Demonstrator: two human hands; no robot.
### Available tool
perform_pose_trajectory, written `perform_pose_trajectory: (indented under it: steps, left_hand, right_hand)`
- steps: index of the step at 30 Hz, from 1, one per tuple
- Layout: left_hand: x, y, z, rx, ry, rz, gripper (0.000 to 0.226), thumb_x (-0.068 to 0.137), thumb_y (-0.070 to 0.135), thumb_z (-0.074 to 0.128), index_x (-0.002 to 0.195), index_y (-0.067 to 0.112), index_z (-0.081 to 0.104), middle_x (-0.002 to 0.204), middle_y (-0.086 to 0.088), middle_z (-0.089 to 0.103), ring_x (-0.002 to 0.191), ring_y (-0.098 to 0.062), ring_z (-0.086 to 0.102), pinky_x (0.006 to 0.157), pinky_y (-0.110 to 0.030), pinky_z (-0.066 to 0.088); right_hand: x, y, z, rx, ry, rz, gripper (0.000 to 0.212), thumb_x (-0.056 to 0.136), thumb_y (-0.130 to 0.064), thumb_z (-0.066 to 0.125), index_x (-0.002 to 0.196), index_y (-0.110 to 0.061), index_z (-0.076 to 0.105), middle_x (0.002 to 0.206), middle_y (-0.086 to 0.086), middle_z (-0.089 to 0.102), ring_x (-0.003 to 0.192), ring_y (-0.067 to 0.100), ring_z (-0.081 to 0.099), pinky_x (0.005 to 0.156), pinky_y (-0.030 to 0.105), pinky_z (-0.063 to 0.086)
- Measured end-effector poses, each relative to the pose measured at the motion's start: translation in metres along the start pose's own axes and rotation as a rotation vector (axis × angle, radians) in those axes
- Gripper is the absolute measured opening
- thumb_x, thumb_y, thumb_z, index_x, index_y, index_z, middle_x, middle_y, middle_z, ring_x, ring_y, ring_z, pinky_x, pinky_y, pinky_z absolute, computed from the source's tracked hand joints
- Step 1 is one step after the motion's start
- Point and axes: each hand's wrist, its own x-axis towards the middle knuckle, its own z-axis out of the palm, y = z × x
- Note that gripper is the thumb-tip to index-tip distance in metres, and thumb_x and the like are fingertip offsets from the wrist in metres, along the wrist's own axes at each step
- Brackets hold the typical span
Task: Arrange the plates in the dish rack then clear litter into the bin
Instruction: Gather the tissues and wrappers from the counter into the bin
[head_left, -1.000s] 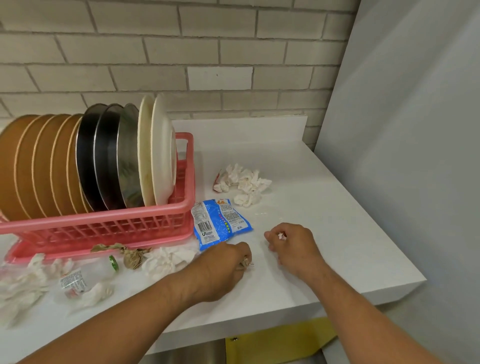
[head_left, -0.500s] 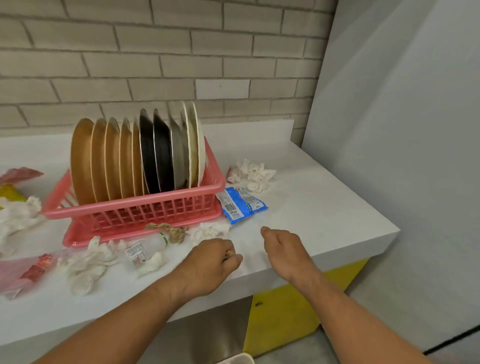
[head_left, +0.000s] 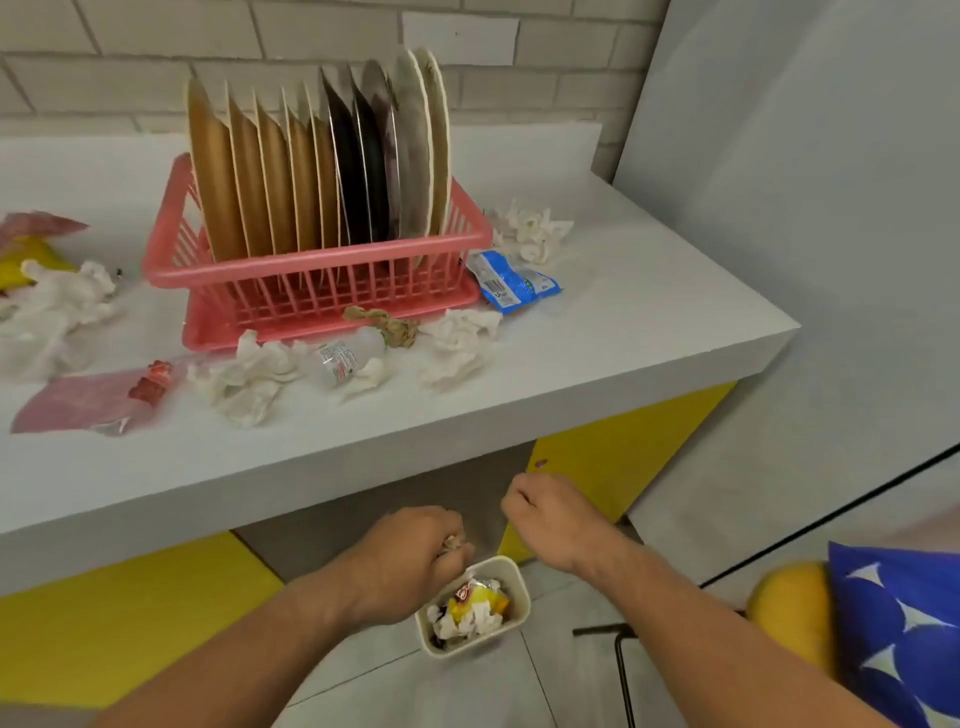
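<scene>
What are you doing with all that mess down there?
A person is tidying up. The plates already stand in the pink dish rack. The left hand, closed on a small scrap, hangs over the little bin on the floor, and the closed right hand is beside it. Tissues, a blue wrapper and a bottle still litter the counter.

My left grip (head_left: 400, 561) curls round a small crumpled scrap (head_left: 453, 543), mostly hidden by my fingers. Whatever my closed right grip (head_left: 550, 514) holds, I cannot tell. My left grip covers one corner of the small cream bin (head_left: 511, 571). At the white counter's (head_left: 623, 332) left edge, a yellow wrapper (head_left: 15, 265) is cut off.
</scene>
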Motion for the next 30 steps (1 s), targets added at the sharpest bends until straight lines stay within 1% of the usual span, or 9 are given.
perform_pose_trajectory:
  steps: [5, 8, 11, 14, 19, 21, 24, 28, 30]
  left_hand:
    - [-0.002, -0.039, 0.072, -0.149, -0.047, -0.198, 0.037, 0.088, 0.051, 0.038, 0.076, 0.02, 0.056, 0.079, 0.006, 0.056, 0.074, -0.011, 0.053, 0.069, -0.033, 0.046]
    - [0.009, -0.073, 0.13, -0.184, -0.071, -0.287, 0.031, 0.088, 0.039, 0.033, 0.068, 0.02, 0.048, 0.076, 0.003, 0.053, 0.078, -0.016, 0.052, 0.073, -0.031, 0.043]
    - [0.026, -0.109, 0.199, -0.138, -0.098, -0.328, 0.025, 0.096, 0.027, 0.034, 0.08, 0.019, 0.053, 0.092, -0.005, 0.058, 0.09, -0.021, 0.055, 0.078, -0.03, 0.042]
    - [0.051, -0.141, 0.272, -0.116, -0.123, -0.34, 0.025, 0.097, 0.024, 0.035, 0.095, 0.015, 0.058, 0.103, -0.006, 0.059, 0.097, -0.022, 0.057, 0.084, -0.03, 0.043]
    - [0.108, -0.196, 0.389, -0.082, -0.21, -0.334, 0.032, 0.097, 0.03, 0.031, 0.113, 0.015, 0.055, 0.112, -0.007, 0.056, 0.107, -0.024, 0.054, 0.089, -0.032, 0.044]
    - [0.131, -0.21, 0.422, -0.103, -0.263, -0.362, 0.034, 0.099, 0.026, 0.033, 0.12, 0.008, 0.053, 0.121, -0.013, 0.053, 0.116, -0.03, 0.048, 0.093, -0.036, 0.043]
    - [0.154, -0.233, 0.458, 0.091, -0.368, -0.382, 0.038, 0.097, 0.02, 0.042, 0.132, 0.007, 0.047, 0.131, -0.015, 0.045, 0.121, -0.033, 0.045, 0.097, -0.039, 0.041]
    - [0.162, -0.269, 0.488, 0.122, -0.448, -0.335, 0.033, 0.095, 0.028, 0.047, 0.125, 0.016, 0.053, 0.142, -0.012, 0.036, 0.122, -0.037, 0.043, 0.096, -0.043, 0.043]
    - [0.159, -0.271, 0.48, 0.017, -0.344, -0.385, 0.032, 0.099, 0.03, 0.041, 0.126, 0.019, 0.053, 0.134, -0.009, 0.046, 0.12, -0.031, 0.047, 0.093, -0.038, 0.043]
  right_hand:
    - [0.01, 0.063, 0.061, 0.056, -0.092, 0.181, 0.035, 0.092, -0.019, 0.043, 0.057, -0.015, 0.04, 0.063, -0.001, 0.045, 0.067, 0.019, 0.043, 0.057, 0.031, 0.032]
    - [0.016, 0.108, 0.102, 0.078, -0.118, 0.292, 0.029, 0.092, -0.022, 0.042, 0.065, -0.012, 0.049, 0.073, 0.004, 0.054, 0.065, 0.017, 0.047, 0.055, 0.03, 0.036]
    - [0.027, 0.155, 0.15, 0.074, -0.141, 0.339, 0.022, 0.096, -0.025, 0.042, 0.085, -0.014, 0.058, 0.089, 0.004, 0.063, 0.075, 0.017, 0.057, 0.061, 0.029, 0.046]
    - [0.044, 0.205, 0.202, 0.031, -0.14, 0.337, 0.021, 0.099, -0.028, 0.04, 0.1, -0.016, 0.058, 0.096, 0.005, 0.065, 0.082, 0.018, 0.062, 0.064, 0.028, 0.047]
    - [0.072, 0.281, 0.286, 0.037, -0.166, 0.328, 0.018, 0.1, -0.033, 0.044, 0.097, -0.022, 0.058, 0.093, 0.0, 0.065, 0.079, 0.014, 0.06, 0.072, 0.028, 0.052]
    - [0.081, 0.309, 0.313, 0.045, -0.191, 0.311, 0.017, 0.099, -0.033, 0.046, 0.092, -0.024, 0.058, 0.082, -0.006, 0.061, 0.069, 0.009, 0.055, 0.067, 0.026, 0.05]
    - [0.098, 0.338, 0.342, 0.043, -0.211, 0.271, 0.017, 0.097, -0.032, 0.05, 0.085, -0.025, 0.058, 0.07, -0.01, 0.055, 0.058, 0.005, 0.049, 0.055, 0.019, 0.042]
    - [0.124, 0.355, 0.363, -0.002, -0.23, 0.226, 0.01, 0.095, -0.034, 0.056, 0.087, -0.027, 0.056, 0.075, -0.008, 0.056, 0.063, 0.007, 0.051, 0.056, 0.016, 0.041]
    - [0.142, 0.355, 0.369, -0.014, -0.233, 0.217, 0.011, 0.092, -0.037, 0.059, 0.09, -0.027, 0.058, 0.084, -0.005, 0.06, 0.074, 0.012, 0.057, 0.065, 0.023, 0.047]
